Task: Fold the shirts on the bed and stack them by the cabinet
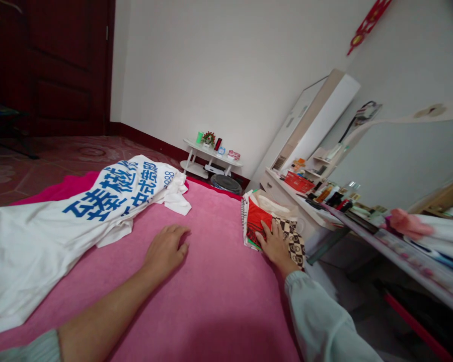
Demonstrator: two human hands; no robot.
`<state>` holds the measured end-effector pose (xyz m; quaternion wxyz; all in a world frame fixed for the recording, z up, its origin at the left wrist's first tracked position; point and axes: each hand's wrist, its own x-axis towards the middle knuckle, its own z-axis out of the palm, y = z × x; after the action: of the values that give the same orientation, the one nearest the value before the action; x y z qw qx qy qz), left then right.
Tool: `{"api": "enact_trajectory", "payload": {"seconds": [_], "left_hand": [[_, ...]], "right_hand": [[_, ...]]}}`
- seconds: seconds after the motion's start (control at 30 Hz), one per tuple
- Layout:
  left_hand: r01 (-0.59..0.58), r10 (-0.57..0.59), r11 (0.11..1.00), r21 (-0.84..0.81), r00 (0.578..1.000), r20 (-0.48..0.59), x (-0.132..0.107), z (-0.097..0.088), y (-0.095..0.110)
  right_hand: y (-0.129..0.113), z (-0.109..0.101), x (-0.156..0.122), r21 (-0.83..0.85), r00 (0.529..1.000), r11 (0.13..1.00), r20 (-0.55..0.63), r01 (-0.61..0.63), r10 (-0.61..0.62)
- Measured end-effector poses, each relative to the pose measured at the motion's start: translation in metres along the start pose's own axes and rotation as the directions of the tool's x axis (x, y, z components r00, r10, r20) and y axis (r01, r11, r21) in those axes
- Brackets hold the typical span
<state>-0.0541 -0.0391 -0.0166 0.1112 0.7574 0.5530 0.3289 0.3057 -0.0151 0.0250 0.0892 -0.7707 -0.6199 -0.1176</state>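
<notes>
My left hand (167,247) rests palm down on the pink cover (215,286), its fingers loosely bent and apart with nothing in them. Beside it on the left, a white T-shirt (71,241) with blue lettering is spread out. At the cover's right edge, my right hand (274,244) lies on a stack of folded clothes, fingers spread. Under those fingers are a red-orange piece with dark marks (255,216) and a brown-and-cream checked piece (292,241). A pale cream garment (274,205) lies at the far side of the stack.
Bright magenta cloth (66,187) shows behind the T-shirt. A low white shelf (211,153) stands by the wall. To the right is a dressing table with a mirror (407,166), several bottles and a red basket (299,182). A dark red door (60,70) is at the far left.
</notes>
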Motion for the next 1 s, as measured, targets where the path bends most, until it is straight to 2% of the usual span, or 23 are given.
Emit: {"api": "enact_trajectory", "payload": {"seconds": [0.07, 0.1, 0.2, 0.27, 0.33, 0.43, 0.57, 0.73, 1.0], "left_hand": [[-0.005, 0.004, 1.000, -0.011, 1.000, -0.012, 0.000, 0.000, -0.001], [-0.011, 0.011, 1.000, -0.022, 1.000, -0.017, 0.000, 0.000, -0.002], [-0.034, 0.032, 0.998, -0.051, 0.999, -0.032, 0.000, 0.001, -0.005], [-0.046, 0.043, 0.997, -0.064, 0.998, -0.043, 0.000, 0.001, -0.006], [-0.056, 0.052, 0.995, -0.080, 0.997, -0.053, -0.001, 0.001, -0.007], [-0.068, 0.062, 0.990, -0.120, 0.996, -0.058, -0.004, -0.001, -0.006], [-0.091, 0.085, 0.983, -0.157, 0.995, -0.050, -0.010, -0.006, -0.003], [-0.139, 0.138, 0.985, -0.103, 0.990, -0.012, -0.021, -0.016, 0.001], [-0.250, 0.250, 0.968, -0.021, 0.968, 0.011, -0.038, -0.031, 0.014]], "right_hand": [[-0.004, -0.005, 0.001, 0.008, 0.998, 1.000, 0.059, -0.024, 0.023], [-0.009, -0.009, -0.002, 0.016, 0.998, 0.999, 0.049, -0.047, 0.047], [-0.039, -0.019, -0.027, 0.058, 0.993, 0.997, -0.103, -0.055, 0.061], [-0.070, -0.019, -0.057, 0.112, 0.990, 0.993, -0.137, 0.037, -0.022], [-0.104, -0.015, -0.091, 0.206, 0.991, 0.969, -0.058, 0.132, -0.123], [-0.150, -0.012, -0.135, 0.343, 0.969, 0.923, 0.103, 0.176, -0.223], [-0.186, -0.020, -0.166, 0.421, 0.945, 0.893, 0.195, 0.161, -0.262], [-0.192, -0.026, -0.176, 0.436, 0.963, 0.875, 0.062, 0.209, -0.261], [-0.175, -0.004, -0.167, 0.589, 0.936, 0.737, -0.110, 0.332, -0.333]]}}
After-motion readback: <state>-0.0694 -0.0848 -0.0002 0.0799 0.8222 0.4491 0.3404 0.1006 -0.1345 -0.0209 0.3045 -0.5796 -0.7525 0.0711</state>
